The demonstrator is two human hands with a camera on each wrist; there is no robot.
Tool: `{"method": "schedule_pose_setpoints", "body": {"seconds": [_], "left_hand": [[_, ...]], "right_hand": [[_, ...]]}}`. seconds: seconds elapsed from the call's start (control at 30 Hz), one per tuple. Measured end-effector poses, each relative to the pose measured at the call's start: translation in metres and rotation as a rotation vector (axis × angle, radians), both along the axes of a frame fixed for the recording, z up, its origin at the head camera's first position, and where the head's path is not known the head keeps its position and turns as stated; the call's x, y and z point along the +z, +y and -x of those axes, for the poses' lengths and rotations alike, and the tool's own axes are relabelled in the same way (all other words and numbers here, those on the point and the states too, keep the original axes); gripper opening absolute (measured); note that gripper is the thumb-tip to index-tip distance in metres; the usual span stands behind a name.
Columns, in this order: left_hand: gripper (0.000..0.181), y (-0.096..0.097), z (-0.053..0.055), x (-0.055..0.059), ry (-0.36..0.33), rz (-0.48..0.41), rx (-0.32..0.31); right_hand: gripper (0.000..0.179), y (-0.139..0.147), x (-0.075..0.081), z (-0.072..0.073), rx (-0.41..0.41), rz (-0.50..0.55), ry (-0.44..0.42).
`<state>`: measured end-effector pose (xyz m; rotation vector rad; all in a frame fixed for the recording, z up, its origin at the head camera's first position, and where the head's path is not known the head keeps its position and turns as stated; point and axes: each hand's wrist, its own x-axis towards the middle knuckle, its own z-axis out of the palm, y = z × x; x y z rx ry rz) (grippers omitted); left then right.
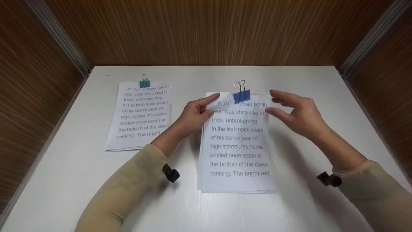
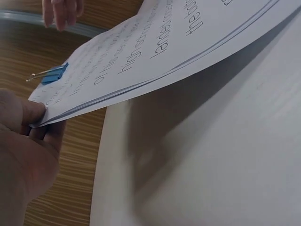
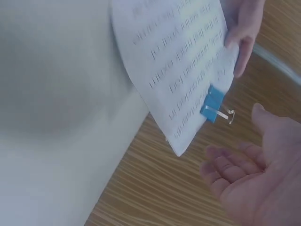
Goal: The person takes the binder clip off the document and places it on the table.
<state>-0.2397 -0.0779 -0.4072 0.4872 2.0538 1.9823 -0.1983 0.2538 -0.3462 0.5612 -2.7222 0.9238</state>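
Note:
A stack of printed paper sheets (image 1: pixel 239 145) has a blue binder clip (image 1: pixel 242 96) on its top edge, the clip's wire handles standing up. My left hand (image 1: pixel 196 114) pinches the stack's upper left edge, thumb on the printed face and fingers behind. In the left wrist view the top of the stack (image 2: pixel 141 56) is lifted off the table, with a shadow beneath. My right hand (image 1: pixel 297 114) is beside the upper right corner, fingers spread. The right wrist view shows a gap between that hand (image 3: pixel 254 174) and the paper (image 3: pixel 174 70).
A second stack of printed sheets (image 1: pixel 138 112) lies to the left on the white table (image 1: pixel 80 180), with a green binder clip (image 1: pixel 145 83) on its top edge. Wood-grain panels (image 1: pixel 206 32) with metal corner strips stand around the back and sides.

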Motion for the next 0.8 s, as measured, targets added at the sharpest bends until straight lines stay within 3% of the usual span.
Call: {"method": "schedule_pose_setpoints", "body": {"seconds": [0.17, 0.33, 0.6, 0.8], "left_hand": [[0.058, -0.001, -0.015, 0.005, 0.015, -0.002, -0.022], [0.058, -0.001, -0.027, 0.008, 0.027, -0.011, -0.062], [0.055, -0.001, -0.039, 0.009, 0.073, -0.027, -0.124], [0.054, -0.001, -0.042, 0.009, 0.093, -0.033, -0.141]], "right_hand": [[0.055, -0.004, 0.022, 0.02, -0.012, 0.151, -0.113], [0.055, -0.011, 0.034, 0.036, 0.045, 0.195, -0.204], [0.058, -0.018, 0.036, 0.056, 0.196, 0.241, -0.376], [0.054, -0.019, 0.037, 0.061, 0.262, 0.21, -0.469]]}}
